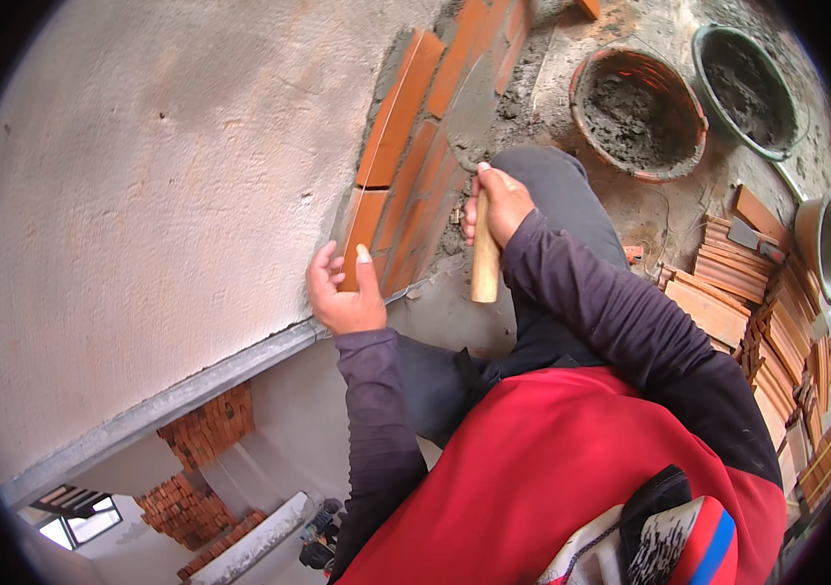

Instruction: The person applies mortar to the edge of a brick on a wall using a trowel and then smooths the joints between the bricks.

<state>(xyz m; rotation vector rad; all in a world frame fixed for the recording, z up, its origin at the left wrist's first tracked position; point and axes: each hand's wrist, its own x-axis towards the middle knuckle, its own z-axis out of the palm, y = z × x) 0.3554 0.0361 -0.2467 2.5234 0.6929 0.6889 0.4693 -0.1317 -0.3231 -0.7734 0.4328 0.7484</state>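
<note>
A low wall of orange bricks (406, 195) and grey mortar runs beside a plastered wall. My left hand (349, 297) is curled round the near end of an orange brick (367, 219) on its top course, thumb on one side and fingers on the other. Just beyond lies another brick (401, 107), in line with it. A thin string stretches along these bricks. In my right hand (501, 205) is a trowel, gripped by its wooden handle (485, 263). Its grey blade (474, 112) reaches away beside the brick face, over my bent knee.
An orange-rimmed tub (586, 127) and a green tub (728, 136) of wet mortar stand at the far right. Nearer are stacked orange bricks (718, 312) and a pale bucket (830, 244). A ledge edge (172, 405) drops at left toward a lower level with brick piles (186, 512).
</note>
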